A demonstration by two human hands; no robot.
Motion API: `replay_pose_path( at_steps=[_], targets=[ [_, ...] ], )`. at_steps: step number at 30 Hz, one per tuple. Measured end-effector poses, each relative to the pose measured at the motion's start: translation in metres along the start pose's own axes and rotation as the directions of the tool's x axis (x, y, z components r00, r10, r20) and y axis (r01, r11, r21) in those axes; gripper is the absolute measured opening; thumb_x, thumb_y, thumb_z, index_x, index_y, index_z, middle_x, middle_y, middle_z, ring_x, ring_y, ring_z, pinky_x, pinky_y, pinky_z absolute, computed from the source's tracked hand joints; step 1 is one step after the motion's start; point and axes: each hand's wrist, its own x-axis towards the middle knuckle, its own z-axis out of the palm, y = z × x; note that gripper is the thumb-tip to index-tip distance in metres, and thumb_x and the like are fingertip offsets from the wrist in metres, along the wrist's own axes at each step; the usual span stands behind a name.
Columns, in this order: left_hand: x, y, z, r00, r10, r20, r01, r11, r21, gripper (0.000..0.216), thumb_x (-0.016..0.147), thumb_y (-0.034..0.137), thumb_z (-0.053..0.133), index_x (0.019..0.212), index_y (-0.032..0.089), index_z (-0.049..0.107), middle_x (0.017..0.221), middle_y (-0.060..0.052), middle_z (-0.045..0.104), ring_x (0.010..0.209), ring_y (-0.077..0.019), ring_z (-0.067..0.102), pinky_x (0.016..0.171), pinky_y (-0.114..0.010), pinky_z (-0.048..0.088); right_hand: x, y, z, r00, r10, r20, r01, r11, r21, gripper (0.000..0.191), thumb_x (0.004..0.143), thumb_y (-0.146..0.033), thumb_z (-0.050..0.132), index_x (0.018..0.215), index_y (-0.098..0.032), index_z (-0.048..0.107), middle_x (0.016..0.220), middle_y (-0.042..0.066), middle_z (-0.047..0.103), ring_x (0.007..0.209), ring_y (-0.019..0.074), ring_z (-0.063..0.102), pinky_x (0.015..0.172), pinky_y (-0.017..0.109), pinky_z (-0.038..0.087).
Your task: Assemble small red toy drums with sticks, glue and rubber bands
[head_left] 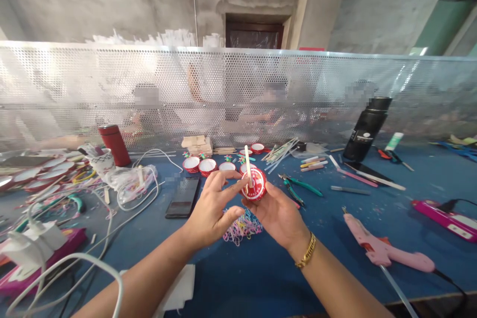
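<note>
My right hand holds a small red round cup, its printed flat face turned towards me. A pale wooden stick stands up from that face, its lower end lying on the print. My left hand reaches in from the left, its fingertips touching the stick's lower end and the cup. The left thumb is stretched out, apart from both. Below the hands lies a pile of small coloured rubber bands. Behind them stand several similar red cups with white insides, some with small coloured pieces at the rim.
Left are a black phone, white cables and a red flask. Right lie green-handled pliers, a pink glue gun and a black bottle. A perforated metal screen stands behind; people are beyond it.
</note>
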Motion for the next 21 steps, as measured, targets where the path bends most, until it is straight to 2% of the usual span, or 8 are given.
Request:
replay_pose_path(
  at_steps=[5, 10, 14, 18, 21],
  targets=[
    [0.0, 0.0006, 0.0014, 1.0, 0.006, 0.006, -0.007, 1.0, 0.018, 0.058, 0.095, 0.06, 0.036, 0.145, 0.035, 0.049, 0.134, -0.01, 0.05, 0.124, -0.0313, 0.042, 0.11, -0.05, 0.028, -0.0005, 0.0013, -0.0013, 1.0, -0.006, 0.017, 0.006, 1.0, -0.021, 0.04, 0.09, -0.05, 0.054, 0.114, -0.021, 0.069, 0.12, 0.009, 0.072, 0.104, 0.0267, 0.069, 0.091, 0.048, 0.057],
    [-0.0003, 0.0001, 0.0021, 0.999, 0.014, 0.03, -0.015, 0.999, 0.05, 0.06, 0.094, 0.062, 0.034, 0.145, 0.034, 0.048, 0.136, -0.011, 0.048, 0.126, -0.0315, 0.04, 0.111, -0.051, 0.027, -0.0014, 0.0004, -0.0005, 1.0, 0.015, 0.008, -0.015, 1.0, 0.027, 0.037, 0.089, -0.05, 0.057, 0.11, -0.022, 0.069, 0.12, 0.009, 0.071, 0.104, 0.0267, 0.069, 0.091, 0.049, 0.057],
    [-0.0013, 0.0013, 0.0022, 1.0, 0.007, 0.028, -0.009, 0.999, 0.053, 0.06, 0.094, 0.063, 0.033, 0.145, 0.035, 0.048, 0.138, -0.01, 0.047, 0.128, -0.0318, 0.039, 0.111, -0.051, 0.026, -0.0015, -0.0002, 0.0004, 0.999, -0.025, 0.035, 0.026, 0.999, -0.045, 0.037, 0.091, -0.05, 0.054, 0.109, -0.022, 0.068, 0.12, 0.009, 0.071, 0.103, 0.0267, 0.069, 0.088, 0.048, 0.057],
    [-0.0027, -0.001, 0.003, 0.994, -0.071, -0.077, 0.068, 0.996, -0.049, 0.061, 0.094, 0.063, 0.034, 0.147, 0.033, 0.044, 0.139, -0.011, 0.048, 0.128, -0.0305, 0.041, 0.111, -0.049, 0.028, 0.0008, 0.0032, 0.0, 0.991, -0.135, 0.018, 0.136, 0.98, -0.147, 0.038, 0.088, -0.05, 0.058, 0.112, -0.021, 0.064, 0.118, 0.012, 0.071, 0.105, 0.0266, 0.068, 0.087, 0.046, 0.057],
    [-0.0015, -0.007, 0.0045, 0.965, -0.2, -0.172, 0.174, 0.973, -0.154, 0.051, 0.095, 0.054, 0.045, 0.138, 0.029, 0.053, 0.134, -0.01, 0.053, 0.126, -0.0279, 0.045, 0.108, -0.044, 0.032, 0.0015, 0.0078, -0.001, 0.955, -0.297, -0.014, 0.272, 0.891, -0.363, 0.045, 0.082, -0.043, 0.068, 0.12, -0.022, 0.056, 0.121, 0.013, 0.067, 0.108, 0.0268, 0.066, 0.088, 0.046, 0.056]
  ],
)
